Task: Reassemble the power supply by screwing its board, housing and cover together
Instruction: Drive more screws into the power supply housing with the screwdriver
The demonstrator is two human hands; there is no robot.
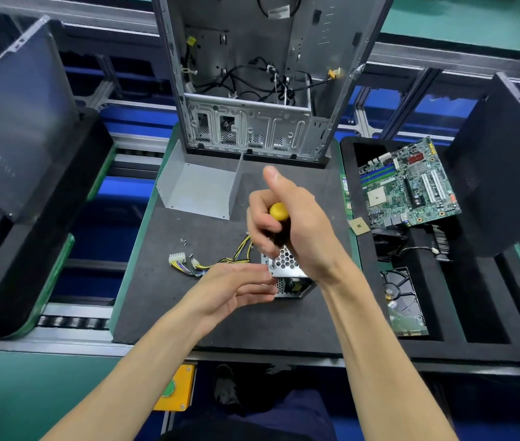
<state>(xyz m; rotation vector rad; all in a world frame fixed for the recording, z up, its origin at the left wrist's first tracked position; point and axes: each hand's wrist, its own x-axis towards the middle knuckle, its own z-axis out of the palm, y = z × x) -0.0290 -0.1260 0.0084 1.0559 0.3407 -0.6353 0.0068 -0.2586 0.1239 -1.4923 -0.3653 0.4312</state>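
The power supply (289, 275), a small metal box with honeycomb vents, stands on the dark mat at centre. Its yellow and black cable bundle (220, 259) trails left to a white connector (177, 258). My right hand (290, 224) grips a screwdriver (279, 218) with a yellow cap and black handle, held upright, its tip on a screw at the box's top left corner. My left hand (239, 286) rests flat against the box's left side, fingers straight. The grey metal cover (201, 189) lies apart behind, open side up. A few loose screws (184, 240) lie left of the cables.
An empty computer case (252, 74) stands upright behind the mat (163, 297). A motherboard (408, 186), a CPU chip (359, 225) and a hard drive (403, 300) lie in the black tray at right. Dark panels lean at both sides. A yellow button box (174, 389) hangs below the bench edge.
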